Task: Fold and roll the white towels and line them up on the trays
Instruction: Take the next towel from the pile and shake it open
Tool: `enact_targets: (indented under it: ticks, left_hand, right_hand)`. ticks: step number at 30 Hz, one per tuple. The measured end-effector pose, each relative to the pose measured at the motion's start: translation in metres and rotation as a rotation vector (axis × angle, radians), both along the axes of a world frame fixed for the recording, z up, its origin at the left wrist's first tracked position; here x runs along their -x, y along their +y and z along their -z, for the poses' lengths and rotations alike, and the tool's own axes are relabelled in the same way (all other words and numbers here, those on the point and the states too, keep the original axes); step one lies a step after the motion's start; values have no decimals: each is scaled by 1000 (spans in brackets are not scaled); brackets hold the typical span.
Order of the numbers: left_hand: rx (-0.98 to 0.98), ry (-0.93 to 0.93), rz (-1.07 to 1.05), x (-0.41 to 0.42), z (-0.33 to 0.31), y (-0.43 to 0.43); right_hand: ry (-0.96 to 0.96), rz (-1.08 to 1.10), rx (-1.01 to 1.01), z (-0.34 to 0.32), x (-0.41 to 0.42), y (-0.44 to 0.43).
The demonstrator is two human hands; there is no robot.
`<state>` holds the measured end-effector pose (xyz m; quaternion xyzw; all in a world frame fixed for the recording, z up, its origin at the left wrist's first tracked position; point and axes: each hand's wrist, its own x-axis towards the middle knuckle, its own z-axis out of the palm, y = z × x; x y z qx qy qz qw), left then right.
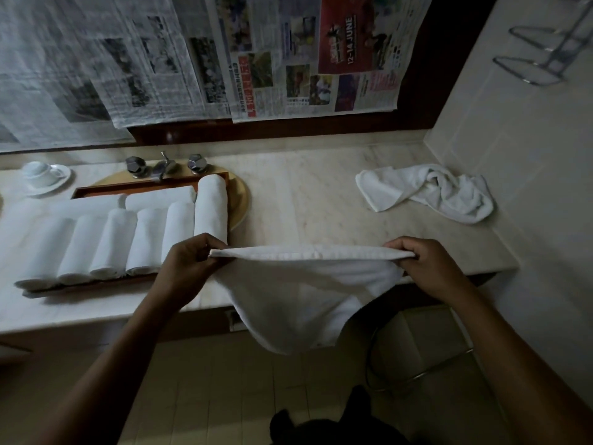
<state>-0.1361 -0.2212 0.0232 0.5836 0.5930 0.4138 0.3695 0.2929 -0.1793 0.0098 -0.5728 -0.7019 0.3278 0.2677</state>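
Item: white terry towel (301,293), held doubled in the air at the front edge of the pale marble counter (305,200).

Grip: left hand (186,261) and right hand (426,264) each pinch one end of the top hem, fingers closed on the cloth.

Axis: taut hem runs left to right, level, parallel to the counter edge; the body of the cloth hangs down in front of and below the counter.

Relation for next move: bare counter lies directly beyond the hem, away from the person, so the towel probably needs to go forward and down to lie flat.

Neighbours: brown wooden tray (134,187) with rolled white towels (144,239) just beside the left hand; crumpled white towel (426,194) on the counter, nearer the right hand.
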Motion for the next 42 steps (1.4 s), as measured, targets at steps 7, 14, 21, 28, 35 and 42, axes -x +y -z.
enact_targets:
  ticks: [7, 14, 21, 28, 35, 42]
  left_hand:
    - [163, 34, 88, -2, 43, -12]
    - [103, 351, 89, -8, 51, 21]
    - [25, 149, -121, -22, 4, 122]
    - [-16, -63, -307, -24, -19, 265]
    - [-24, 90, -495, -22, -3, 386]
    - [95, 194, -496, -10, 54, 484]
  right_hand:
    - [-136, 54, 47, 37, -18, -8]
    - [-259, 108, 74, 33, -31, 23]
    - [-166, 229, -167, -10, -18, 133]
    - [-83, 263, -297, -31, 14, 272]
    - [-25, 297, -229, -11, 50, 401]
    - [-80, 324, -81, 53, 79, 494]
